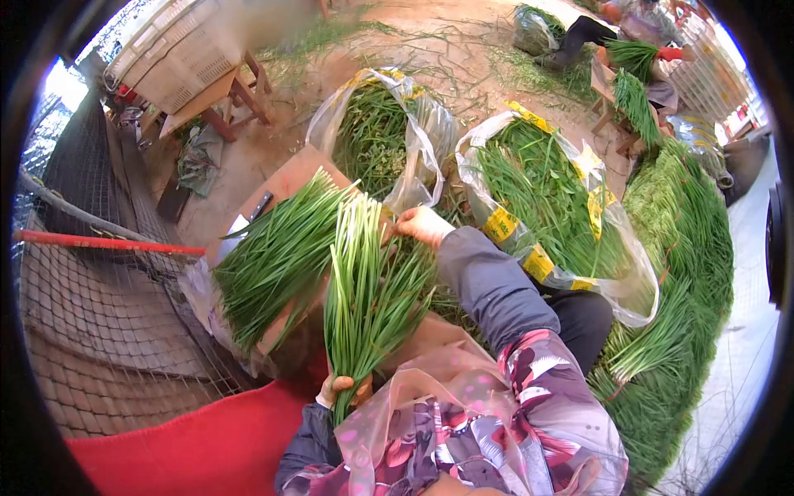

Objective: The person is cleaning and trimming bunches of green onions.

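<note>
My left hand (351,388) is wrapped round the leafy lower end of a bunch of garlic chives (360,289), whose pale stem ends point away from me. My right hand (423,225) is just right of those stem ends, fingers pinched together; what is between them is too small to make out. A second bunch of chives (277,256) lies to the left on a board (318,161), its pale ends towards the upper right. A knife with a dark handle (261,205) lies beside that bunch, partly hidden.
Two clear plastic bags (432,136) (641,302) full of greens stand ahead. A long heap of chives (686,273) runs along the right. Netting (116,331) and red cloth (198,438) are at left. A white crate (178,62) rests on a wooden stool (236,103). Another person (649,33) holds greens.
</note>
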Motion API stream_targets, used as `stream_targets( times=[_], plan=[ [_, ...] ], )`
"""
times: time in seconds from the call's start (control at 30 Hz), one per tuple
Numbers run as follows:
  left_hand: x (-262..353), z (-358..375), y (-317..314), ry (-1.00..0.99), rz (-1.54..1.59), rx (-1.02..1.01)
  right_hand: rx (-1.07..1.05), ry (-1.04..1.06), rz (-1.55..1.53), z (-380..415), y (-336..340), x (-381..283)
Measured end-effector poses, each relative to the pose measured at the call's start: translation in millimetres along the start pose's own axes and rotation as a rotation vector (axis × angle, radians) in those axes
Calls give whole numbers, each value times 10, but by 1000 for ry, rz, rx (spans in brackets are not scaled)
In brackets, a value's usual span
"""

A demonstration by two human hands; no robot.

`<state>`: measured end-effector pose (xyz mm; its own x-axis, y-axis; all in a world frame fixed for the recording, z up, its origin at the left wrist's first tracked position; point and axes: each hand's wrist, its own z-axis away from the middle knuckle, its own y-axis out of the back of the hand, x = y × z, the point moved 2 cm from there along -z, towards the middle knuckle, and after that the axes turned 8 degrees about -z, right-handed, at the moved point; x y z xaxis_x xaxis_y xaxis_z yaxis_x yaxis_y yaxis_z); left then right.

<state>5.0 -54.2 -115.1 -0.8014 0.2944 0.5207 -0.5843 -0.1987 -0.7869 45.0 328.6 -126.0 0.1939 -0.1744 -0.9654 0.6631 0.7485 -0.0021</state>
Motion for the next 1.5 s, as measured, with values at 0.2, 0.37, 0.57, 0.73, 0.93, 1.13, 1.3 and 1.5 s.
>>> stream_targets(
  times=[0.2, 0.37, 0.57, 0.73, 0.93, 1.13, 1.3, 1.5],
  plan=[
    [98, -5, -187, -8, -52, 60, 387, 15, 581, 29, 869, -284],
    [25, 6, -46, -7, -25, 19, -219, 215, 786, 980, 53, -1101],
    [58, 31, -170, -18, -49, 55, -731, -4, 692, 1421, -811, -669],
    [51, 25, -157, -37, -36, 47, -610, -152, -213, 1835, -247, -1367],
    [14, 12, -91, -16, 15, -19, -234, 24, 553, 1541, 197, -872],
    [73, -9, -228, -22, -154, 128, -286, 457, 828, 1468, -827, -888],
    [51, -1, -199, -21, -131, 82, -412, 72, -1, 1369, -813, -784],
    [-6, 24, -56, 9, -25, -11, -203, 380, -937, 1536, 965, -1215]
  ],
)
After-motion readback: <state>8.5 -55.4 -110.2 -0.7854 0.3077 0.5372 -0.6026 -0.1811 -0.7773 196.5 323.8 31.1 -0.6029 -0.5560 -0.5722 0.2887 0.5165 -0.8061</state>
